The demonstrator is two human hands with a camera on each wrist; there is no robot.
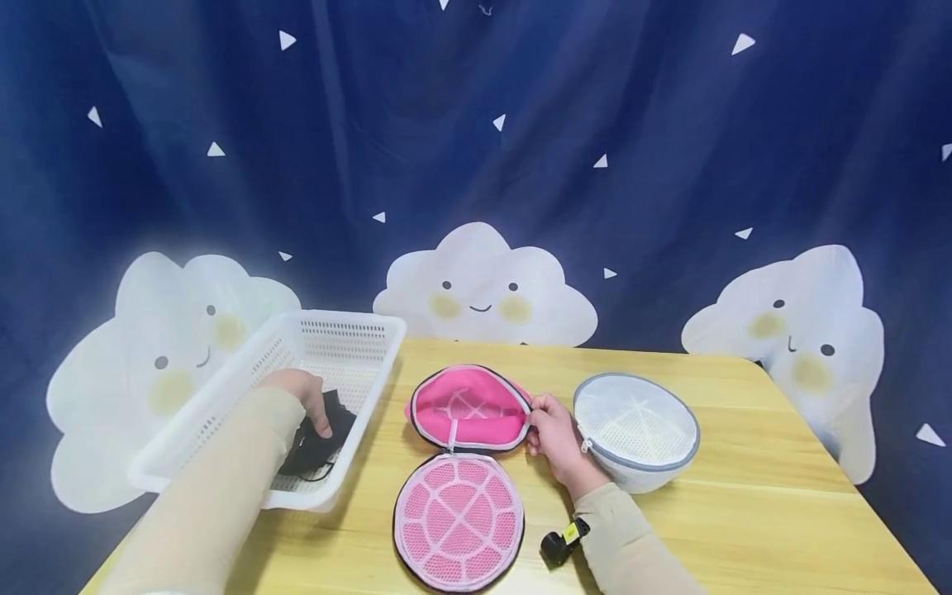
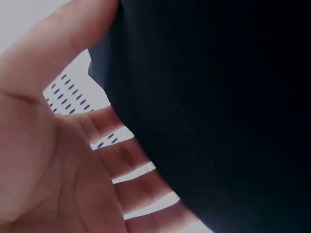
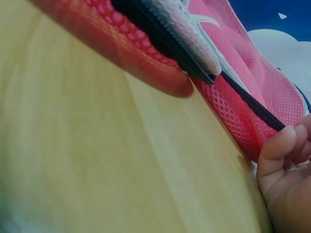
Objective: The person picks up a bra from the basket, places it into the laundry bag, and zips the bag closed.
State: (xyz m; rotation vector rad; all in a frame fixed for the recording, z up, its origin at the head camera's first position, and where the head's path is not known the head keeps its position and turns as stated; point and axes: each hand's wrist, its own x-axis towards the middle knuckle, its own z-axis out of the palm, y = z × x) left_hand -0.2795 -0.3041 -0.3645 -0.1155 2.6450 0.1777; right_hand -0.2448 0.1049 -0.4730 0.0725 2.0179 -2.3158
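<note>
My left hand is inside the white plastic basket, gripping a black cloth garment between thumb and fingers. A thin black strap or cord shows at the garment's lower end. Close up in the left wrist view, the dark cloth hides the fingertips. My right hand pinches the zippered rim of a pink mesh laundry bag at its right side. The bag's mouth gapes, and its round mesh lid lies folded down flat toward me.
A white mesh laundry bag with a grey rim stands just right of my right hand. My right wrist carries a small black camera. The wooden table reaches back to a dark blue curtain with cloud prints.
</note>
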